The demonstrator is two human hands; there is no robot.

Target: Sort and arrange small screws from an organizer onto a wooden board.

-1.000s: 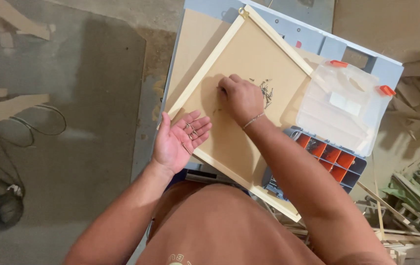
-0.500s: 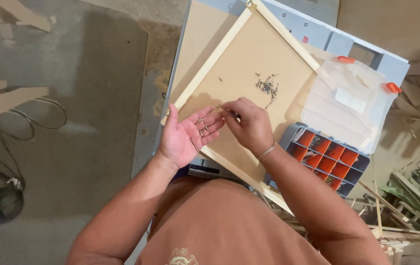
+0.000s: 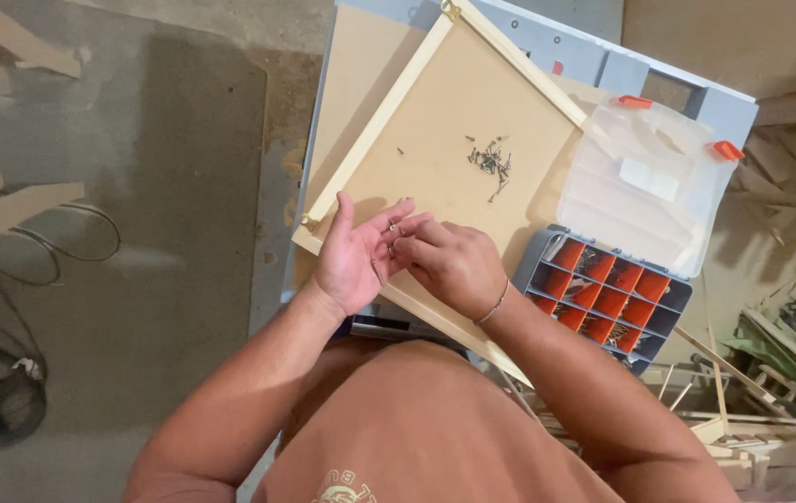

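Standing beside the bench: the person's left hand (image 3: 353, 259) is palm up, fingers loosely spread, cupping a few small screws (image 3: 394, 229) — they lie across the palm and fingertips, too small to tell which way each points. Right hand (image 3: 449, 263) is curled, fingertips pinched together right at the left palm, touching it; whether a screw is actually between those fingertips I cannot tell.

Both hands hover over the near corner of a shallow wooden frame (image 3: 375, 154) with a flat panel bottom. Frame sits rotated on the grey worktop (image 3: 547, 42), one corner toward the person, long edges running diagonally up to the right. Acting as a tray — a small loose heap of dark screws (image 3: 491, 163) lies near its middle, one stray screw (image 3: 400, 151) apart to the left.

Just right of the frame, touching its edge: an open organiser box (image 3: 603, 289), grey with orange compartments, several holding small metal fasteners. Its clear lid (image 3: 645, 182) with orange latches is folded back — nothing in it.
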